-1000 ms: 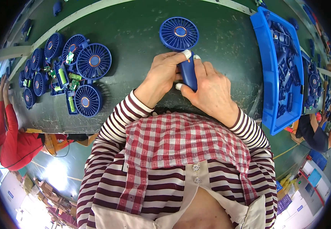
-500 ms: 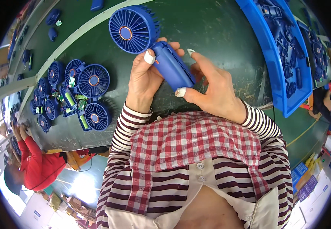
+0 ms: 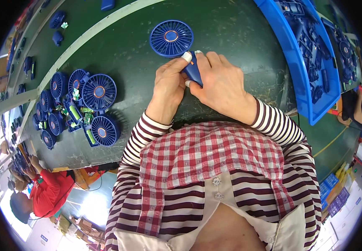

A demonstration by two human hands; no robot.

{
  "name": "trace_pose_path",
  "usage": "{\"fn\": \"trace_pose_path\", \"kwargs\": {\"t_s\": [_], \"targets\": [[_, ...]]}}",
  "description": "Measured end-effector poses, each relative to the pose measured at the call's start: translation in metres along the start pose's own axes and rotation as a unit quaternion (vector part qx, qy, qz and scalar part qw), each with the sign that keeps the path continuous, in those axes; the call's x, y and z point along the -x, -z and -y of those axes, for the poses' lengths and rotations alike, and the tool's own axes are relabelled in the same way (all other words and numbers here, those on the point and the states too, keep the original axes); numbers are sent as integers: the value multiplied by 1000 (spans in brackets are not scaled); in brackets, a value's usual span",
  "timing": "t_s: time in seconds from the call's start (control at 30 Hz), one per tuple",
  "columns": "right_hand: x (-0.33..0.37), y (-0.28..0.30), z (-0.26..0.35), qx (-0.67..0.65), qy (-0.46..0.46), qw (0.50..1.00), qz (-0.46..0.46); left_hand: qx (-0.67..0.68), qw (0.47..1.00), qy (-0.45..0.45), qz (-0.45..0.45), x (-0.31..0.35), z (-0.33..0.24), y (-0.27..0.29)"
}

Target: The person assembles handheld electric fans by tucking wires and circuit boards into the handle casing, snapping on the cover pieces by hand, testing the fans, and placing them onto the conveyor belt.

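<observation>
Between my two hands is a blue handheld fan (image 3: 171,37), its round slatted head pointing away from me and its handle toward me. My left hand (image 3: 169,85) grips the handle's left side, the white-wrapped thumb lying near the neck. Across the right side of the handle lies my right hand (image 3: 222,81), fingers curled over it and thumb pressed near its lower end. Much of the handle is hidden under my fingers.
On the green table (image 3: 147,144), several fan heads with opened handles and green battery cells (image 3: 75,113) lie at the left. A blue bin (image 3: 304,94) of blue plastic parts stands at the right. A person in red (image 3: 51,190) works at the far left.
The fan has turned more upright, its head shifting right and nearer. My right hand has moved from the handle's lower end up over it, and its fingers have closed round it.
</observation>
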State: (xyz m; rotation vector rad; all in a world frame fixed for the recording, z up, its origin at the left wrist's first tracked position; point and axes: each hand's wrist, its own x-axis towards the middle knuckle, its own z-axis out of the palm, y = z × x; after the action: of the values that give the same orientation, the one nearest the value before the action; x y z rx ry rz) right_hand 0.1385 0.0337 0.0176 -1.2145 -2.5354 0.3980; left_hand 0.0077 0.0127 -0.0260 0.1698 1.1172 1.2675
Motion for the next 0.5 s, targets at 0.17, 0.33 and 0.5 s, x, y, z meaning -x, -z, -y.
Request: {"fn": "trace_pose_path", "kwargs": {"t_s": [0.17, 0.33, 0.5], "targets": [[-3, 4, -2, -3, -21, 1000, 0, 71, 997, 30, -3, -1, -8, -3], [1, 16, -29, -413, -201, 888, 28, 48, 997, 43, 33, 0, -13, -1], [11, 3, -46, -561, -280, 775, 75, 44, 997, 36, 59, -1, -11, 6]]}}
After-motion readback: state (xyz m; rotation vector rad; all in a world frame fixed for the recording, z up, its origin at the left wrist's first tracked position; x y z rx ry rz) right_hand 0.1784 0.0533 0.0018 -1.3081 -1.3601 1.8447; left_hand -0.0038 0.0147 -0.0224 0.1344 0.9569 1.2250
